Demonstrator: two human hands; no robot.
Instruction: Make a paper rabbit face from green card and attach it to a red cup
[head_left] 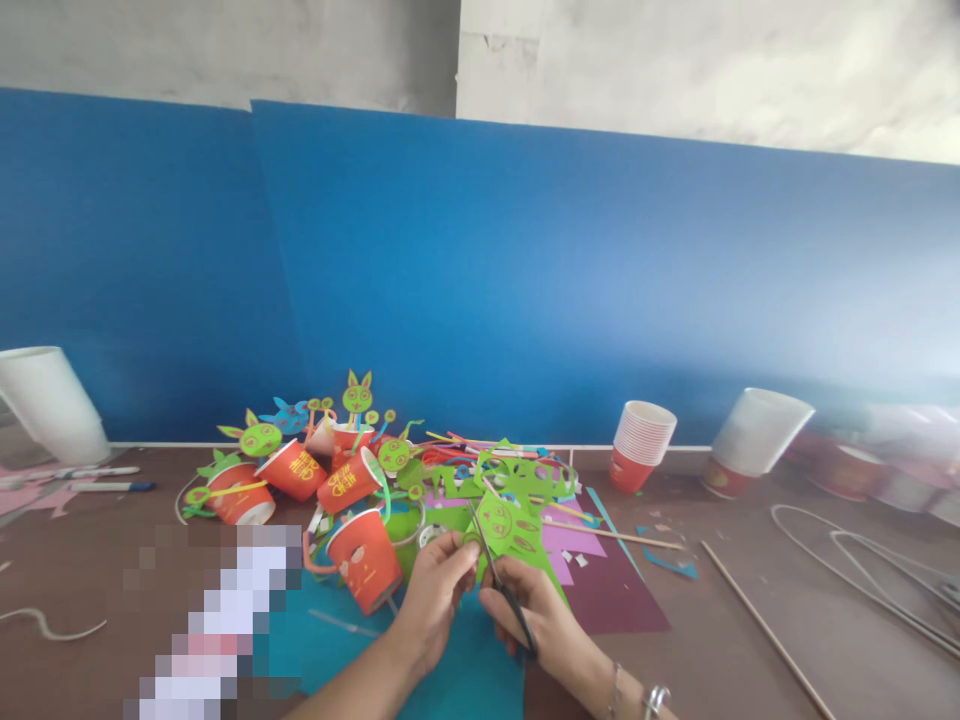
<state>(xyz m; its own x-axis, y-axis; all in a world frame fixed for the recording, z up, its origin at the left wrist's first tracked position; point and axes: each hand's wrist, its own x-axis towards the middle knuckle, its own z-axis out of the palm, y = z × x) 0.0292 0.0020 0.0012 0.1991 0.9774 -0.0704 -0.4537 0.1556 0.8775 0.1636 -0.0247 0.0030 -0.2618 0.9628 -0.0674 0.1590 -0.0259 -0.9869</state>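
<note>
My left hand (441, 590) is closed in a pinch on the edge of a green paper piece (496, 524) with a drawn face and ear-like shapes. My right hand (529, 605) grips black-handled scissors (504, 590), whose blades point up and away, beside the green paper near my left fingertips. Under my hands lies teal paper (472, 665). To the left are red paper cups, one of them tilted (365, 560), with green paper faces such as the rabbit-eared one (358, 396) and coloured strips.
Green scraps (517, 472), purple paper (574, 535) and maroon paper (626, 600) lie beyond and right. A cup stack (643, 440) and another cup stack (757, 435) stand by the blue partition (525, 280). A wooden stick (765, 625) and pens (97, 486) lie on the table.
</note>
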